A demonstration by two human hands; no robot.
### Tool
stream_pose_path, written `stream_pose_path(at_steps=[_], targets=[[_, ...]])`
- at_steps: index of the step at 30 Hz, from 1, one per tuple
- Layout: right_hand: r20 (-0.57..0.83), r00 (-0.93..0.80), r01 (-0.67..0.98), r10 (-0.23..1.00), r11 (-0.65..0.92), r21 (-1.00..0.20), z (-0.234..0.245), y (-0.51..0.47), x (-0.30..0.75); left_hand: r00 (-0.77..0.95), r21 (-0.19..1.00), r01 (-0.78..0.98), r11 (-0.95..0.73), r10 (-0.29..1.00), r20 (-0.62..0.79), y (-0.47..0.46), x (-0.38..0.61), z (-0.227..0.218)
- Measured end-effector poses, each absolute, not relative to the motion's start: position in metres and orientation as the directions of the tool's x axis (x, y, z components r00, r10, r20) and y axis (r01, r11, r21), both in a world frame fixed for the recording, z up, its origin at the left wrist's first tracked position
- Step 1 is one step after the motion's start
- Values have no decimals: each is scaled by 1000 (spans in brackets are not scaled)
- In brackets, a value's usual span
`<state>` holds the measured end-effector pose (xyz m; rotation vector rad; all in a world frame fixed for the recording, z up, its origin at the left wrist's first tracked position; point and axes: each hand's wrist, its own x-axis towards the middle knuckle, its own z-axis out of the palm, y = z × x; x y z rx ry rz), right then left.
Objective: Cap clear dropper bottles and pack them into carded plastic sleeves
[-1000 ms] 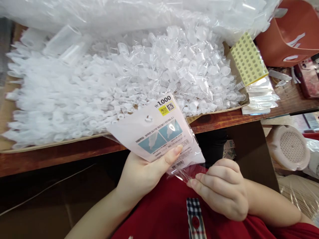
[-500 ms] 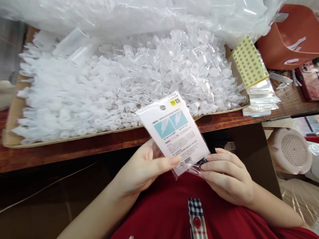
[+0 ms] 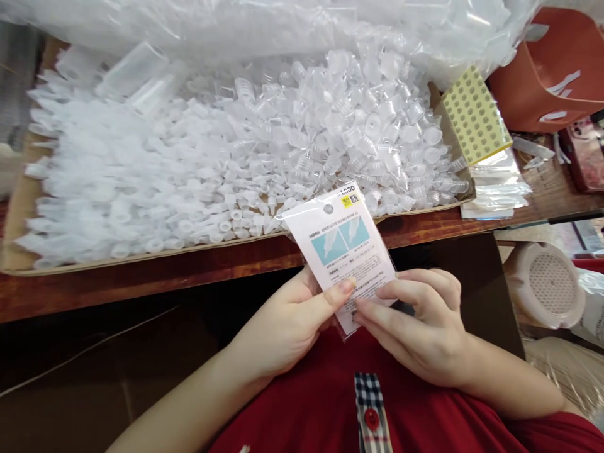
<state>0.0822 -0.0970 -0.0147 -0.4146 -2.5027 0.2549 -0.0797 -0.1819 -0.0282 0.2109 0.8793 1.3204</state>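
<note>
A printed white card in a clear plastic bag [image 3: 337,229] is tilted in front of me, with two blue pictures, small print and a yellow sticker near its punched hole. My left hand [image 3: 302,308] grips its lower left side, thumb across the front and fingers hidden behind. On the lower right part, my right hand [image 3: 419,321] is closed on the bag, fingertips pressed against the printed face; its thumb is hidden. Just beyond lies a shallow cardboard tray [image 3: 141,257] heaped with clear plastic nozzle tips [image 3: 155,182] and ribbed caps [image 3: 358,119].
Clear plastic sheeting [image 3: 226,31] bulges behind the tray. To the right are a yellow sheet of round stickers [image 3: 476,116], clear bags [image 3: 500,185] and an orange bin [image 3: 514,82]. A round perforated beige device [image 3: 552,283] stands below the wooden table edge [image 3: 226,270].
Both hands and the bagged card have shifted slightly right. My right fingers have moved from the loose plastic at the bottom onto the card's front, and the black piece there no longer shows.
</note>
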Motion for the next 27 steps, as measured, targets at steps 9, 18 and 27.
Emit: stream_pose_path(at_steps=[9, 18, 27], targets=[[557, -792, 137, 249, 962, -236, -22, -101, 90, -15, 603, -747, 280, 900, -436, -182, -80, -29], [590, -804, 27, 77, 995, -94, -20, -101, 93, -53, 639, -712, 289, 886, -460, -181, -80, -26], [673, -738, -12, 45, 997, -81, -21, -105, 96, -73, 659, -691, 298, 878, -474, -183, -73, -20]])
